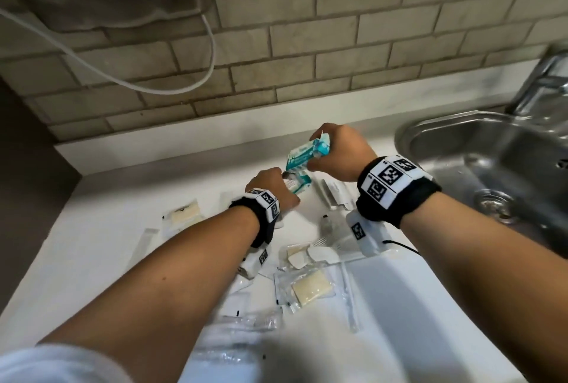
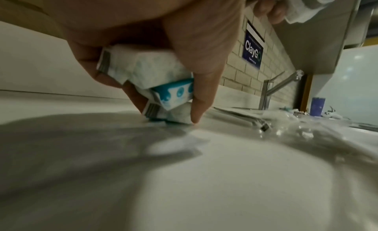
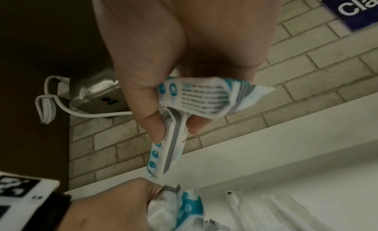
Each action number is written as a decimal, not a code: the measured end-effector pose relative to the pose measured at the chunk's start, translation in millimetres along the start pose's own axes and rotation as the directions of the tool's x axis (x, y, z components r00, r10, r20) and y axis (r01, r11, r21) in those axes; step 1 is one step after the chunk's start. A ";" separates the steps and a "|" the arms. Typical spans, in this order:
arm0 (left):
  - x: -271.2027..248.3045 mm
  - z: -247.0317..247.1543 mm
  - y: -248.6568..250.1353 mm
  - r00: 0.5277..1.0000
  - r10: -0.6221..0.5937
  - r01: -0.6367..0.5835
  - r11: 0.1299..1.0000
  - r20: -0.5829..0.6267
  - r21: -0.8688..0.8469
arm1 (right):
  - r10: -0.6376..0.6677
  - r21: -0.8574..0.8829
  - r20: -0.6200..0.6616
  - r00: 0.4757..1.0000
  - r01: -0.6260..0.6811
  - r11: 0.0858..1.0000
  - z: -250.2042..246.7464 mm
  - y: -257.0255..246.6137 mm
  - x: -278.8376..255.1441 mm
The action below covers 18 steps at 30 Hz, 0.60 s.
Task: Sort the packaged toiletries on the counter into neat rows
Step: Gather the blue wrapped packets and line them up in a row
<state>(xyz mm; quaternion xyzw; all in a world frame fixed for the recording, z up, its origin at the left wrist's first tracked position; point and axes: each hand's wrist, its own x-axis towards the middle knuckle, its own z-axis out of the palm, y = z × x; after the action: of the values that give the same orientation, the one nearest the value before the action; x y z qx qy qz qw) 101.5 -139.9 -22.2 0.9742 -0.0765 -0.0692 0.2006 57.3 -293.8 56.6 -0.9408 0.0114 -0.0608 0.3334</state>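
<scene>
Both hands grip crinkly teal-and-white wipe sachets, right hand (image 1: 341,153) pinching two sachets (image 3: 196,97) up above the left hand (image 1: 273,187), whose bunch (image 2: 147,82) touches the white counter (image 1: 101,229); slick foil w/ loose pinch could slip out, scattering onto the clear packets nearby.

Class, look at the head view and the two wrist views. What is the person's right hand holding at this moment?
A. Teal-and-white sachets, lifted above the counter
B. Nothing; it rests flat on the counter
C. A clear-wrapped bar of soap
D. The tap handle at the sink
A: the right hand pinches teal-and-white sachets in the air above the counter, while the left hand grips similar sachets down at the countertop.
</scene>
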 end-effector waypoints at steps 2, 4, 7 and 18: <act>1.9 -5.5 -2.6 1.000 -0.011 0.011 1.000 -0.022 -0.005 | -0.008 0.000 0.004 1.000 0.008 1.000 -0.4 -2.1 -1.4; -0.9 -19.3 -9.6 0.999 -0.037 0.036 0.999 -0.036 -0.024 | -0.025 0.020 -0.008 1.000 0.025 1.000 1.0 -6.7 0.3; -14.4 -50.5 -40.0 0.991 -0.093 0.087 0.994 -0.096 -0.071 | -0.094 0.028 -0.006 0.996 0.094 0.995 8.2 -28.0 5.2; -132.5 -128.7 -215.2 0.788 -0.553 0.400 0.795 -0.272 -0.456 | -0.384 0.128 0.196 0.902 0.365 0.922 122.0 -156.0 17.8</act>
<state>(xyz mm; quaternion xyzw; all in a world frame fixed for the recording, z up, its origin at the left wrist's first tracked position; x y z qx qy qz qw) 19.2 127.9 22.4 0.8974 0.2331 0.0645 0.3691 86.8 -97.3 62.6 -0.9107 -0.2088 -0.0212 0.3557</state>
